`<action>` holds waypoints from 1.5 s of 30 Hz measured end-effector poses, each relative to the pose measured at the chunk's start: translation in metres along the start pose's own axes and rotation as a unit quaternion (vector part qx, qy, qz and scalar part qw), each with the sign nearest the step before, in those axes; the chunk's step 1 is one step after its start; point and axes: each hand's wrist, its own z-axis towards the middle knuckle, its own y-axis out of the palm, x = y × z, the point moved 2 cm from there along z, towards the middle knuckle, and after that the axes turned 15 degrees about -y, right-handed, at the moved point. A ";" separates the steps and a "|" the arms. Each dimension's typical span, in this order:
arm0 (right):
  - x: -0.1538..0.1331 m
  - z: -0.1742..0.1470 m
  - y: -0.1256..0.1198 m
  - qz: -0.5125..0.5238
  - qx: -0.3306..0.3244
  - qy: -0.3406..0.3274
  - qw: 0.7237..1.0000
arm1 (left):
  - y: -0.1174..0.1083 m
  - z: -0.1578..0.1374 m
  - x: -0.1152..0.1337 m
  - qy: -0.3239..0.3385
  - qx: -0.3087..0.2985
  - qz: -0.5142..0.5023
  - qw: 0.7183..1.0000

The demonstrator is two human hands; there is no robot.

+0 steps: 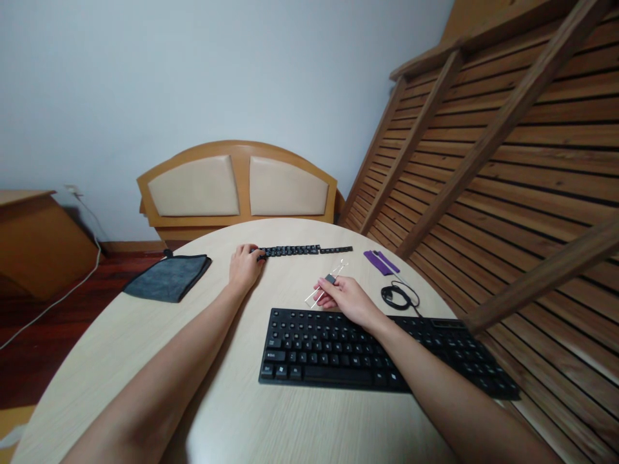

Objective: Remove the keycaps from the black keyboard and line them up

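My left hand [245, 265] is at the left end of a row of loose black keycaps [293, 250] on the far part of the table. Its fingers are curled, with the tips closed on a dark keycap at that end. My right hand [349, 298] grips a wire keycap puller [331, 279] by its dark middle, with thin wire loops sticking out at both ends. Just below this hand lies a black keyboard [333, 375], partly covered by my right forearm.
A purple cloth pouch [382, 262] with a thin pale tool on it lies at the right, near a coiled black cable [395, 298]. A dark grey cloth bag [169, 278] rests at the table's left edge. Wooden slats [507, 161] lean close on the right; a headboard [244, 183] stands behind.
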 end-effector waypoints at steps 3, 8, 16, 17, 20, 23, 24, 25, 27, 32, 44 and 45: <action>0.001 0.000 -0.001 -0.004 -0.003 -0.002 1.000 | 0.000 0.000 -0.001 0.001 -0.002 -0.003 1.000; 0.004 0.001 -0.002 -0.007 -0.013 -0.006 1.000 | 0.002 0.001 -0.002 -0.001 -0.003 -0.010 1.000; -0.007 -0.004 -0.004 -0.067 -0.061 -0.039 0.995 | -0.004 -0.003 0.005 0.031 -0.009 -0.039 0.999; -0.011 -0.007 -0.004 -0.089 -0.078 -0.055 0.991 | -0.008 -0.006 0.008 0.046 -0.014 -0.046 0.998; -0.028 -0.016 -0.004 -0.165 -0.142 -0.112 0.970 | -0.023 -0.019 0.027 0.113 -0.047 -0.082 0.989; -0.044 -0.025 -0.004 -0.243 -0.205 -0.149 0.936 | -0.042 -0.035 0.056 0.212 -0.168 -0.191 0.943; -0.048 -0.027 -0.004 -0.268 -0.220 -0.157 0.925 | -0.047 -0.040 0.065 0.225 -0.223 -0.213 0.925; -0.051 -0.028 -0.004 -0.290 -0.230 -0.164 0.914 | -0.052 -0.045 0.074 0.231 -0.275 -0.230 0.904; -0.054 -0.029 -0.004 -0.319 -0.238 -0.178 0.900 | -0.059 -0.054 0.089 0.242 -0.365 -0.249 0.864; -0.052 -0.028 -0.005 -0.341 -0.244 -0.191 0.888 | -0.062 -0.068 0.101 0.275 -0.451 -0.203 0.825; -0.048 -0.029 -0.001 -0.315 -0.254 -0.180 0.897 | -0.056 -0.060 0.089 0.249 -0.515 -0.191 0.798; -0.048 -0.029 0.000 -0.314 -0.253 -0.180 0.897 | -0.056 -0.059 0.088 0.246 -0.517 -0.188 0.798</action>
